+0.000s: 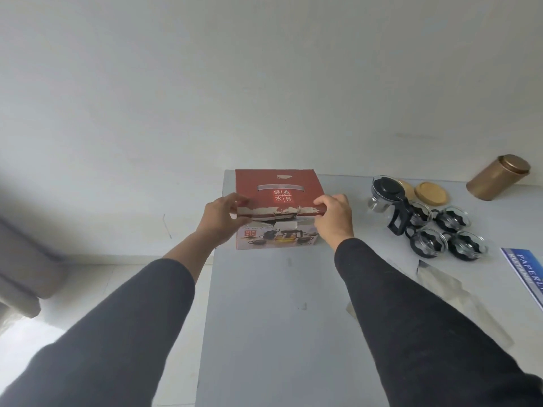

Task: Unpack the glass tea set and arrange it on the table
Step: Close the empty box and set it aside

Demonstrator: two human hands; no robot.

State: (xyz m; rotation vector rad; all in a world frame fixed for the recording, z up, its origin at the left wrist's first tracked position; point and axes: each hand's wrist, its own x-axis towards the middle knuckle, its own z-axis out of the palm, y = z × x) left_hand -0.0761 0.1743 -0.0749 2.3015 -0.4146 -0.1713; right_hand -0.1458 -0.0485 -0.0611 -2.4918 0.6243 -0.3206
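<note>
Box (279,201), red cardboard, sitting at the far left corner of the grey counter (279,304), lid flap down with its torn front edge showing. Left hand (220,215) pinching the flap's near left corner, thumb and fingers curled around the edge. Right hand (335,218) gripping the near right corner the same way. Over toward the far right edge: glass teapot (388,198) with black lid and handle, four glass cups (449,233) in black holders clustered just beside it, touching or nearly so. Wooden coasters (431,193) behind the teapot, gold tin (499,177) lying tilted at the far right. Blue packet (526,271) at the right edge, silvery foil bag (446,289) near it.
</note>
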